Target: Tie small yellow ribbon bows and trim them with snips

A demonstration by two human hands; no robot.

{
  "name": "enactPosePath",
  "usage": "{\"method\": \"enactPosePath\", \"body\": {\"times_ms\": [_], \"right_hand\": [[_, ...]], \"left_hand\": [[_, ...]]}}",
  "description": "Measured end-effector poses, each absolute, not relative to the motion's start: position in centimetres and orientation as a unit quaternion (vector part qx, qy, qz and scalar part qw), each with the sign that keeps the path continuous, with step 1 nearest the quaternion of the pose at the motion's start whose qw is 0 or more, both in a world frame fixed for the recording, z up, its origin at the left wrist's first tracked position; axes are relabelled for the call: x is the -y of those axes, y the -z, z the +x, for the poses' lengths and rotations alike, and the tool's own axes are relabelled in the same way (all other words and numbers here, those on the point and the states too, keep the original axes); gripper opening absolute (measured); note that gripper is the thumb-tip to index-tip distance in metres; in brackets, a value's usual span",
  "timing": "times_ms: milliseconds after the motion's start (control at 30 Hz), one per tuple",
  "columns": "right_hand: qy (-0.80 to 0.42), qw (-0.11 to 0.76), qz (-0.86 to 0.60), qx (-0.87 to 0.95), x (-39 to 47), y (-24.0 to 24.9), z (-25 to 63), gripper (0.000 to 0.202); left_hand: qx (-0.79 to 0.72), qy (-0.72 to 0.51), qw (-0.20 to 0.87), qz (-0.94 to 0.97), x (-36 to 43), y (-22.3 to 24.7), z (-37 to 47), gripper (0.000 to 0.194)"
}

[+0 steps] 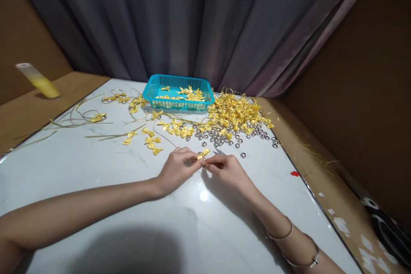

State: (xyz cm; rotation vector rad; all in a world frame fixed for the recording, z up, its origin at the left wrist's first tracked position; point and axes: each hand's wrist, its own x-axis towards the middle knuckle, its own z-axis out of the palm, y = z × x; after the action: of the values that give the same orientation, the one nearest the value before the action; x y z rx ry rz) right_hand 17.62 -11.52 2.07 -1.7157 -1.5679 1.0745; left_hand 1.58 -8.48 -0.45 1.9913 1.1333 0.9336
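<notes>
Grey-violet curtain (173,21), hung in deep folds across the back; brown panels (346,60) close both sides. Worktop (96,165), white with faint grey veining and a dark edge, set over a brown surface (297,132) that shows left and right.

My two hands, bare, both at the middle of the worktop. Left hand (178,170): thumb and fingers pinched on one yellow bow (204,153), upheld just beyond the fingertips. Right hand (229,172): fingertips drawn together just beside the bow, meeting my left ones; whether they grip part of it I cannot tell.

Heap of yellow bows (234,109) with gold loops, piled at the far right. Turquoise basket (150,93), perforated, beside the heap at the far edge, with more bows inside. Black-handled tool (390,235), partly in view, off the right edge. Clear tube (40,82), yellow in its lower part, leaning on the brown surface at left.

Gold cords (99,137), strewn left of centre. Bracelet (290,233) and bangle (316,257), on my right forearm. Metal blades (220,152), partly hidden behind my right hand. White scraps (341,224), near right. Loose bows (129,138), scattered before the basket. Silver pieces (220,138), many, small, spread before the heap.
</notes>
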Motion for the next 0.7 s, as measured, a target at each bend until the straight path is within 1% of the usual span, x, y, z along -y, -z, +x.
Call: {"method": "enactPosePath", "body": {"times_ms": [133,267,367,567,633,700], "right_hand": [[-0.375,0.307,-0.653,0.582,11.5,-2.5,17.7,0.019],[-0.396,0.323,-0.659,0.552,11.4,-2.7,17.8,0.016],[-0.432,0.339,-0.649,0.526,11.4,-2.8,17.9,0.015],[-0.548,0.361,-0.587,0.474,11.7,-3.5,17.9,0.012],[-0.571,0.366,-0.563,0.473,11.8,-3.7,18.0,0.012],[-0.568,0.369,-0.555,0.483,11.8,-3.8,18.0,0.011]], "left_hand": [[-0.431,-0.357,0.324,0.763,8.5,0.4,1.7,0.015],[-0.432,-0.351,0.324,0.765,8.5,0.3,1.7,0.016],[-0.438,-0.349,0.318,0.765,8.5,0.3,1.7,0.014],[-0.418,-0.354,0.328,0.769,8.4,0.5,1.6,0.015],[-0.416,-0.353,0.329,0.771,8.4,0.5,1.6,0.015],[-0.413,-0.351,0.330,0.773,8.4,0.5,1.6,0.016]]}}
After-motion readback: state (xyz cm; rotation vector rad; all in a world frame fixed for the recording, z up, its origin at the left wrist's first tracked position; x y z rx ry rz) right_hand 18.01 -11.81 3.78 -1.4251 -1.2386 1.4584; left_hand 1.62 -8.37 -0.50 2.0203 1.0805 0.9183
